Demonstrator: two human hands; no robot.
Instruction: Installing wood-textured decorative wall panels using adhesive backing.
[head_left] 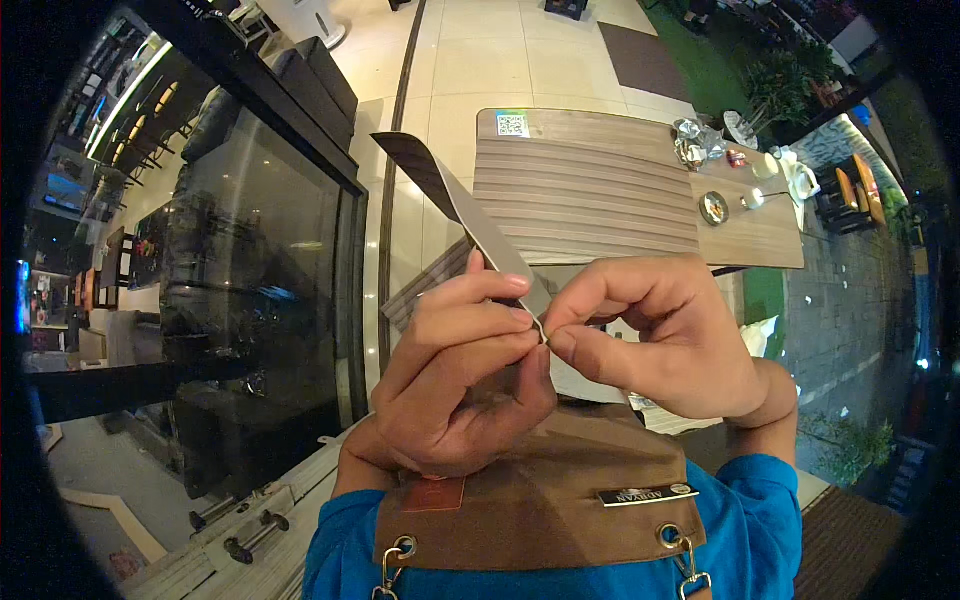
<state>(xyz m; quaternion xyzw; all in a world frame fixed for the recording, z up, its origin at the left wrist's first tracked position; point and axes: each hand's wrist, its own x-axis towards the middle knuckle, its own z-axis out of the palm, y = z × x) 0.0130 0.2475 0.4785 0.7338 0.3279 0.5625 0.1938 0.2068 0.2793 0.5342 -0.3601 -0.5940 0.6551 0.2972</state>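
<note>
Held up in front of my brown apron (550, 460) is a thin, flat sheet (478, 222), grey on one side and dark on the other, its far end curving away to the left. My left hand (460, 375) is closed round the near end of the sheet, thumb and fingers pinching its edge. From the other side my right hand (665, 340) pinches the same near corner between thumb and forefinger. A thin pale strip shows along the edge between the fingertips. What kind of sheet it is, I cannot make out.
Beyond my hands stands a wooden slatted table (590, 190) with a square printed code sticker (512, 124). At its right lie an ashtray (714, 208), crumpled clear wrapping (695, 142) and white items. A dark-framed glass panel (270, 270) rises on my left.
</note>
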